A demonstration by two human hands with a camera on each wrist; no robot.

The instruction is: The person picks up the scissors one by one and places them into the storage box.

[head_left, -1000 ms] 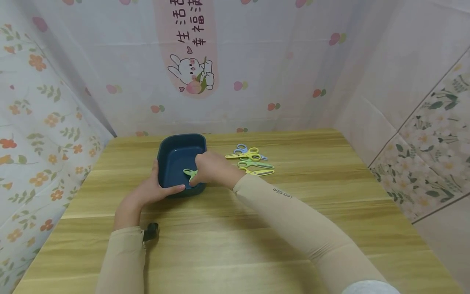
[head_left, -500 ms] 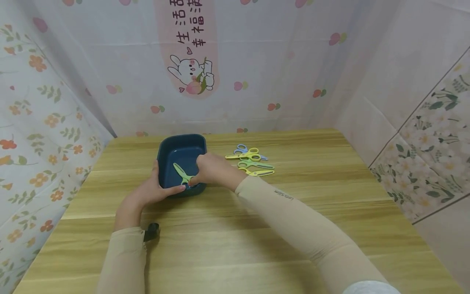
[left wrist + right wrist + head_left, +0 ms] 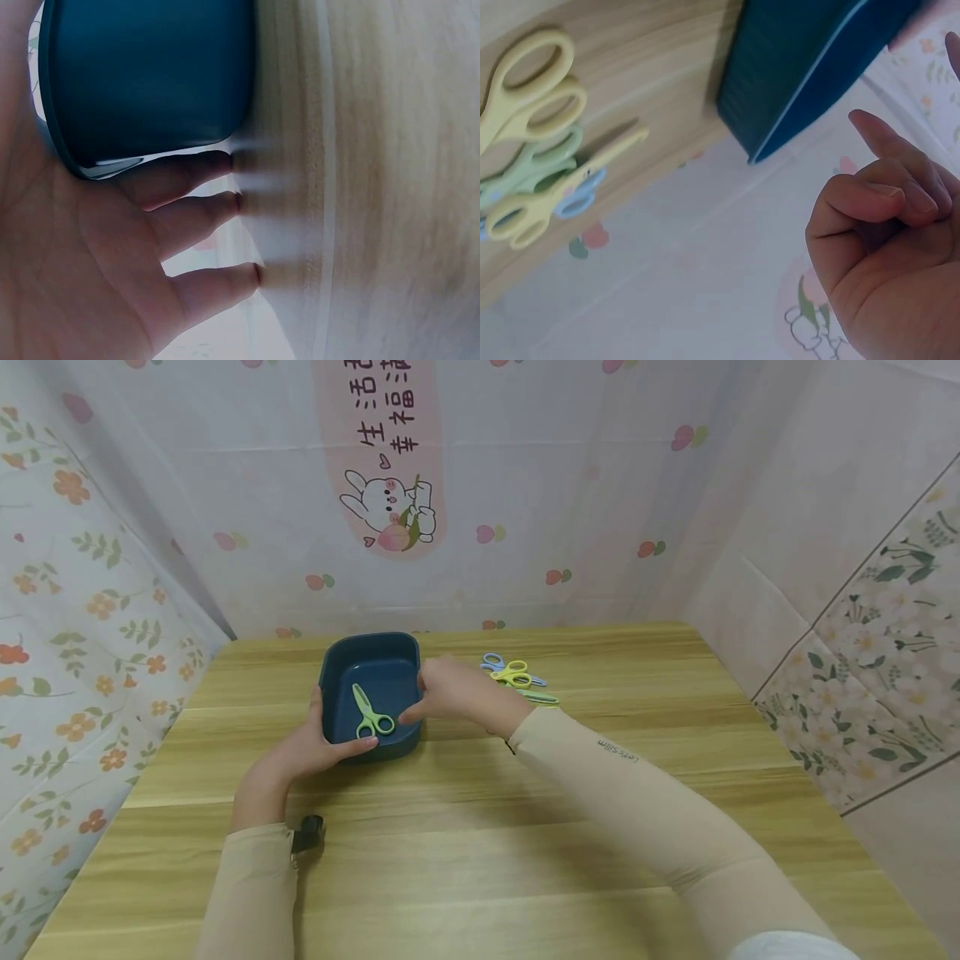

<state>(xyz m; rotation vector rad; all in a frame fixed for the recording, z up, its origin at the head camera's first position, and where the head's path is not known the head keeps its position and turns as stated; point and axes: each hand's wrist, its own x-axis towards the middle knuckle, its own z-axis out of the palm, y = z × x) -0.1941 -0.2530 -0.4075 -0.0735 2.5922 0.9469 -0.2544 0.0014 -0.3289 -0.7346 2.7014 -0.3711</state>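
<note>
The right hand (image 3: 459, 692) has released everything, index finger extended and other fingers folded, beside the right rim of the dark blue box (image 3: 372, 649). The left hand (image 3: 296, 750) holds the box's near-left corner, thumb over the near rim. Inside, green scissors (image 3: 363, 700) lie with handles near, blades pointing far and slightly left along their long axis. More scissors (image 3: 513, 674) overlap to the right. The right sleeve (image 3: 637, 810) appears to read "Let's Slim"; the wall cloth (image 3: 570, 502) shows 生活 and 幸福.
</note>
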